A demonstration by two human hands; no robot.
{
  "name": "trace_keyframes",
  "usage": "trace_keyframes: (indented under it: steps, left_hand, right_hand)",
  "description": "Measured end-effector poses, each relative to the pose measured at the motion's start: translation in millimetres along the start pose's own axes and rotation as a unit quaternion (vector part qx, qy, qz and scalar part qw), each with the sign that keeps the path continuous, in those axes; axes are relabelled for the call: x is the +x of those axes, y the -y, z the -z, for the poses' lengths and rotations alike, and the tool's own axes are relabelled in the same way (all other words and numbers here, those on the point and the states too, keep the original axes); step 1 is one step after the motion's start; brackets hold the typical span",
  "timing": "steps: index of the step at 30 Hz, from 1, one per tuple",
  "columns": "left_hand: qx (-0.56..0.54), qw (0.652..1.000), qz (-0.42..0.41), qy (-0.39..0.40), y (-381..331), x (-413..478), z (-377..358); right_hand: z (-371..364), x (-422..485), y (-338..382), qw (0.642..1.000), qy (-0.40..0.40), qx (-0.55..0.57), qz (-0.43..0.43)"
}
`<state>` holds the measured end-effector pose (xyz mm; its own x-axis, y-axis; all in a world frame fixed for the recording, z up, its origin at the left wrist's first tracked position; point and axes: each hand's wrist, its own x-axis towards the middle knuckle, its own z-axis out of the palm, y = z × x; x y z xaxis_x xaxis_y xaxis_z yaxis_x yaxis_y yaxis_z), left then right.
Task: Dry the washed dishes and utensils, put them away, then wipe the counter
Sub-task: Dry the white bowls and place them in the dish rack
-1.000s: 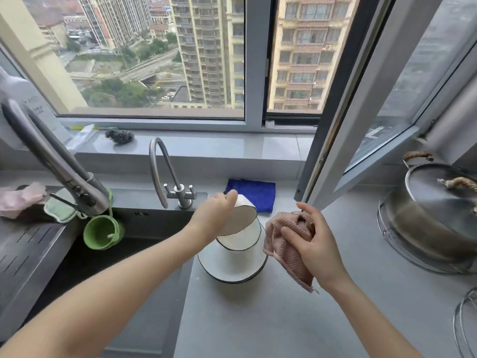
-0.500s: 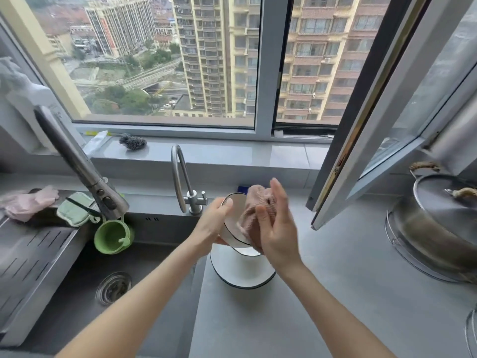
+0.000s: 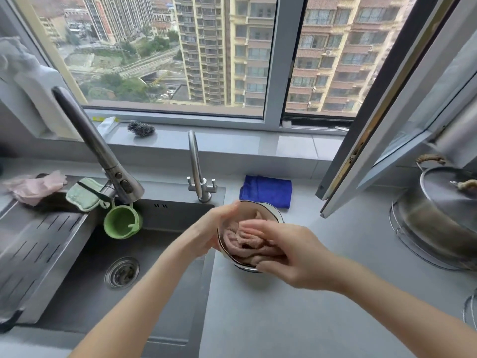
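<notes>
At frame centre, your left hand (image 3: pixel 215 229) grips a bowl (image 3: pixel 274 213), your right hand (image 3: pixel 293 254) clutches a cloth (image 3: pixel 241 244) inside it; storing and wiping the bench (image 3: pixel 309 321) remain.

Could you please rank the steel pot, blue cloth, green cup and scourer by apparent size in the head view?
1. steel pot
2. blue cloth
3. green cup, nearly the cloth's size, so unsure
4. scourer

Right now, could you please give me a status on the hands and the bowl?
Left hand holds the tilted bowl. Right hand holds the pink cloth inside it. Blue cloth on counter behind; nothing blocking.
</notes>
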<state>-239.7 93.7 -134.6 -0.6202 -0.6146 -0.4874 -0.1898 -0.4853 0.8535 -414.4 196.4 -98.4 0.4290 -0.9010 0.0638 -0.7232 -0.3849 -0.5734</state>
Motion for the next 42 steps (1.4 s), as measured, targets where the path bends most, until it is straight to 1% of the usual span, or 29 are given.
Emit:
trace_keyframes:
  steps: [1,2,4,6,8,10,11,12,13,15,16,17,18,19,20,21,22,24,25,26,28,29,30,31,35,36,38,40,42]
  left_hand:
    - [-0.016,1.000,0.000,0.005,-2.2,-1.4,-1.5]
    - [-0.019,1.000,-0.003,0.012,-3.2,-1.8,-1.7]
    - [0.002,0.999,-0.016,0.046,-4.0,-4.5,-6.5]
    - [0.017,0.998,-0.018,0.054,-5.2,-11.3,-12.8]
    - [0.023,0.999,-0.017,0.033,-3.8,-14.4,-16.4]
    - [0.024,1.000,-0.020,0.004,-1.4,-14.7,-19.4]
    - [0.016,1.000,-0.015,-0.010,0.4,-14.5,-21.5]
    - [0.000,1.000,-0.006,-0.023,3.4,-12.8,-23.6]
    - [-0.027,0.999,0.011,-0.035,5.9,-13.0,-28.6]
    - [-0.099,0.993,0.032,-0.054,11.7,-14.2,-40.8]
    - [-0.148,0.987,0.032,-0.061,15.4,-14.0,-47.1]
    - [-0.198,0.977,0.030,-0.072,18.5,-13.8,-52.7]
    - [-0.225,0.970,0.023,-0.087,21.9,-12.5,-56.0]
    - [-0.230,0.968,0.014,-0.097,23.6,-11.2,-56.5]
    - [-0.213,0.972,0.003,-0.098,23.8,-11.7,-53.1]
    - [-0.195,0.977,0.001,-0.088,22.1,-13.9,-48.3]
    - [-0.163,0.985,0.011,-0.062,20.7,-15.1,-40.8]
    - [-0.093,0.994,0.056,0.025,18.9,-16.1,-25.8]
    - [-0.056,0.992,0.079,0.081,18.7,-14.5,-20.8]
    - [-0.018,0.987,0.095,0.128,17.9,-13.3,-20.2]
    - [0.029,0.971,0.128,0.198,13.4,-13.1,-26.7]
    - [0.028,0.963,0.143,0.225,10.3,-12.6,-30.8]
    - [0.019,0.960,0.154,0.233,7.3,-11.4,-34.2]
    - [0.002,0.959,0.154,0.238,5.7,-9.5,-37.1]
    - [-0.030,0.962,0.124,0.240,13.0,-14.2,-37.4]
    - [-0.030,0.965,0.120,0.234,15.3,-20.6,-38.4]
    - [-0.033,0.975,0.098,0.195,21.5,-33.5,-41.9]
    - [-0.081,0.989,0.060,0.112,28.8,-45.4,-55.0]
    - [-0.123,0.992,0.003,-0.014,40.3,-43.1,-69.1]
  right_hand:
    - [-4.4,-2.0,-0.1,0.999,-0.016,-0.018,0.048]
    - [-11.5,-2.2,-0.4,0.995,-0.009,-0.043,0.088]
    - [-22.8,-0.9,-4.3,0.987,0.031,-0.105,0.119]
    - [-20.6,-2.2,-9.1,0.974,0.059,-0.183,0.124]
    - [-15.2,-9.1,-12.0,0.952,0.059,-0.268,0.132]
    - [-13.0,-16.1,-6.0,0.945,0.052,-0.310,0.093]
    - [-14.0,-19.3,0.8,0.949,0.051,-0.304,0.063]
    - [-18.4,-22.0,7.8,0.958,0.047,-0.279,0.036]
    - [-23.9,-23.8,15.5,0.972,0.057,-0.228,-0.003]
    - [-31.0,-21.6,31.0,0.988,0.091,-0.092,-0.088]
    - [-32.8,-18.3,37.3,0.990,0.080,-0.013,-0.118]
    - [-34.4,-15.0,42.4,0.987,0.049,0.064,-0.138]
    - [-35.6,-13.0,44.9,0.982,0.015,0.117,-0.151]
    - [-36.8,-13.1,46.1,0.978,-0.008,0.135,-0.157]
    - [-38.5,-14.8,47.0,0.981,-0.010,0.126,-0.149]
    - [-40.8,-19.0,46.2,0.987,0.000,0.099,-0.127]
    - [-42.2,-25.2,41.5,0.994,0.013,0.064,-0.093]
    - [-38.0,-39.3,25.0,0.999,0.038,-0.036,0.012]
    - [-32.7,-45.5,15.1,0.990,0.056,-0.109,0.075]
    - [-25.9,-50.0,4.8,0.970,0.088,-0.186,0.131]
    - [-6.9,-52.1,-9.1,0.918,0.164,-0.293,0.213]
    - [2.6,-49.4,-12.8,0.896,0.184,-0.322,0.245]
    - [9.6,-45.6,-15.5,0.882,0.188,-0.338,0.270]
    - [14.2,-42.3,-16.8,0.877,0.179,-0.341,0.287]
    - [6.1,-49.8,-17.4,0.896,0.127,-0.303,0.299]
    - [1.3,-54.9,-16.2,0.904,0.114,-0.295,0.288]
    - [-9.5,-63.4,-14.8,0.924,0.071,-0.280,0.250]
    - [-22.5,-64.8,-13.7,0.945,0.011,-0.256,0.204]
    - [-40.3,-59.3,-7.5,0.965,-0.067,-0.204,0.151]
